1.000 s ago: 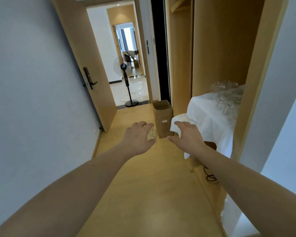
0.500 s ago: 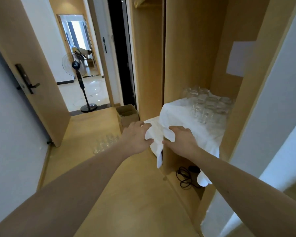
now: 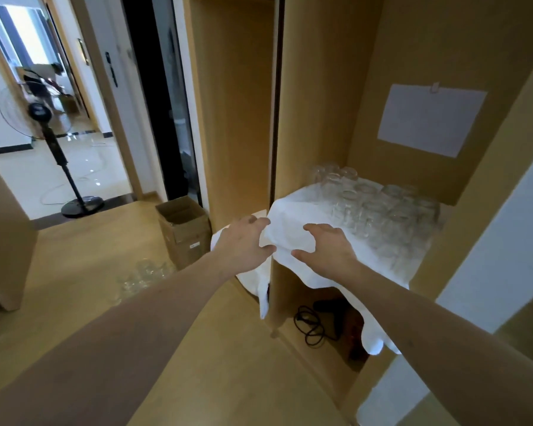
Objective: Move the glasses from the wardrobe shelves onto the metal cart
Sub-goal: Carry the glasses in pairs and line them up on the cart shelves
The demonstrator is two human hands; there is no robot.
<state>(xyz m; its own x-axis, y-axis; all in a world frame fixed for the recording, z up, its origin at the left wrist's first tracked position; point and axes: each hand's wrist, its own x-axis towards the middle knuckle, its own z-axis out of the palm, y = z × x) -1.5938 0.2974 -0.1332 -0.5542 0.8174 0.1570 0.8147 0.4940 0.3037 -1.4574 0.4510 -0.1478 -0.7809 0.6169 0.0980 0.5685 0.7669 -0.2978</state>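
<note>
Glasses are standing close together on a white cloth on the wardrobe shelf, too many and too blurry to count. Both arms are reaching out. The left hand and the right hand are each pinching the cloth's front edge. More glasses are sitting on the wood floor, beside one cardboard box. One fan is standing past the doorway.
</note>
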